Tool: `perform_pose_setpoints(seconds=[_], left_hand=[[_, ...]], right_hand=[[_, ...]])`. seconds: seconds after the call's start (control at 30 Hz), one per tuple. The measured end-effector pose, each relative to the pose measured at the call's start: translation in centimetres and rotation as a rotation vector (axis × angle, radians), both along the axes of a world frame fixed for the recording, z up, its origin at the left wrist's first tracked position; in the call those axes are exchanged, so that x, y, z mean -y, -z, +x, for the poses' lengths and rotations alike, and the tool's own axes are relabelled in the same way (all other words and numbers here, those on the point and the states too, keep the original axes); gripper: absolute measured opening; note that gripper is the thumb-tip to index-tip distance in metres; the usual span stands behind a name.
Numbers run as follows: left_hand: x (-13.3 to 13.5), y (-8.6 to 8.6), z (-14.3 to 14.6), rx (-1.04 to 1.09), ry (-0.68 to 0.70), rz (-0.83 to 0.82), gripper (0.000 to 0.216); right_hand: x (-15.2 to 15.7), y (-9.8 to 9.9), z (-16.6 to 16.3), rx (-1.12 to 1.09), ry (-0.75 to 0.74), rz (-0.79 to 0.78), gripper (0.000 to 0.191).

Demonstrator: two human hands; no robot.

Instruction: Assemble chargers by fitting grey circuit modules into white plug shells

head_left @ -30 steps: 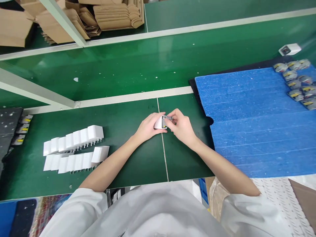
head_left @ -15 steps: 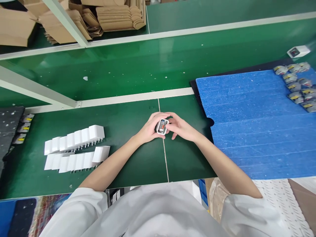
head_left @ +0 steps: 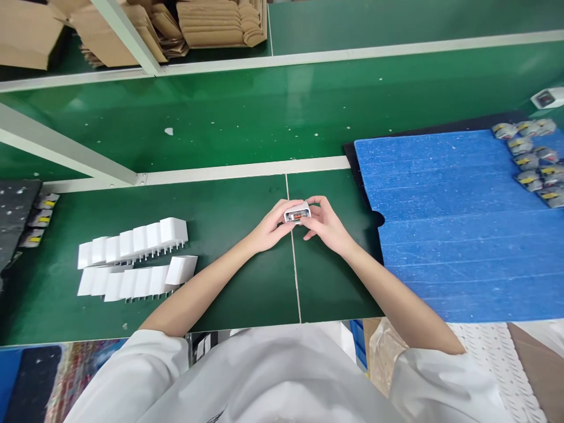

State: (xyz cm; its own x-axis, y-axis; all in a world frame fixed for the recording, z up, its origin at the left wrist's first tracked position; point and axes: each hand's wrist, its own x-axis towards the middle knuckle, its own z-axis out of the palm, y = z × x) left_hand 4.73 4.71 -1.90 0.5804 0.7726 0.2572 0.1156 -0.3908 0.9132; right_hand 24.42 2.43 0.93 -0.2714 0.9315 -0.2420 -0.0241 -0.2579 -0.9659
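A green workbench (head_left: 238, 276) is spanning the station, with two rows of white shells (head_left: 132, 239) standing on the person's left and a blue mat (head_left: 440, 235) lying on the right, grey modules (head_left: 526, 161) sitting near its far corner. The white housing (head_left: 298, 208) is occupying the middle of the bench area, between the two hands, near the seam; whether it is touching the bench cannot be told. Judging by its appearance, it is likely behaving as a light, stiff, somewhat slippery part, its outer walls offering the safest hold and its exposed interior probably being the fragile zone. The left hand (head_left: 268, 229) is grasping the left end, fingers lying over the top and thumb bracing low. The right hand (head_left: 329, 228) is pinching the right end between thumb and fingers; the pressure cannot be judged. The housing is presenting a smooth, glossy shell with rounded corners, its open face turning toward the person and showing an orange-red component (head_left: 298, 217) among greyish parts too small to identify.
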Motion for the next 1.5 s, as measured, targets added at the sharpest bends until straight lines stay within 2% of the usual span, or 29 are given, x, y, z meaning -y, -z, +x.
perform_pose_setpoints(seconds=[0.27, 0.43, 0.63, 0.77, 0.87, 1.0, 1.1, 1.23, 1.33, 1.4, 1.47, 1.5], left_hand=[[0.1, -0.4, -0.1, -0.045, -0.007, -0.015, 0.047], [0.0, -0.5, -0.2, -0.029, 0.009, 0.007, 0.045], [0.2, -0.3, 0.1, -0.007, -0.039, 0.060, 0.041], [0.3, -0.3, 0.4, 0.005, -0.053, 0.008, 0.044], [0.0, -0.3, 0.3, 0.012, 0.000, -0.100, 0.049], [0.0, -1.5, -0.7, 0.011, 0.042, -0.213, 0.045], [1.2, -3.7, -2.2, -0.021, 0.010, -0.179, 0.037], [3.8, -7.1, -4.2, -0.122, -0.112, -0.045, 0.031], [4.9, -8.4, -7.1, -0.227, -0.255, -0.017, 0.040], [5.0, -8.7, -10.4, -0.324, -0.419, 0.008, 0.038], [5.1, -9.0, -14.6, -0.469, -0.664, 0.060, 0.017], [5.2, -9.3, -16.8, -0.573, -0.793, 0.076, 0.018]], right_hand=[[0.2, -0.4, 0.5, 0.127, -0.170, 0.135, 0.056], [0.2, 0.1, 0.7, 0.197, -0.176, 0.177, 0.070], [0.5, 0.1, 0.5, 0.249, -0.154, 0.172, 0.069], [0.2, -0.1, 0.9, 0.251, -0.179, 0.150, 0.069], [-0.4, -0.1, 1.3, 0.217, -0.229, 0.131, 0.070], [-0.5, -0.7, 1.2, 0.187, -0.281, 0.092, 0.073], [0.2, -2.3, 0.3, 0.286, -0.344, 0.151, 0.066], [0.2, -5.1, -1.9, 0.444, -0.494, 0.356, 0.053], [-2.6, -6.1, -3.9, 0.623, -0.557, 0.564, 0.046], [-6.2, -5.3, -5.0, 0.754, -0.470, 0.647, 0.047], [-11.1, -3.5, -5.4, 0.834, -0.287, 0.649, 0.054], [-13.8, -2.4, -5.3, 0.863, -0.174, 0.632, 0.057]])
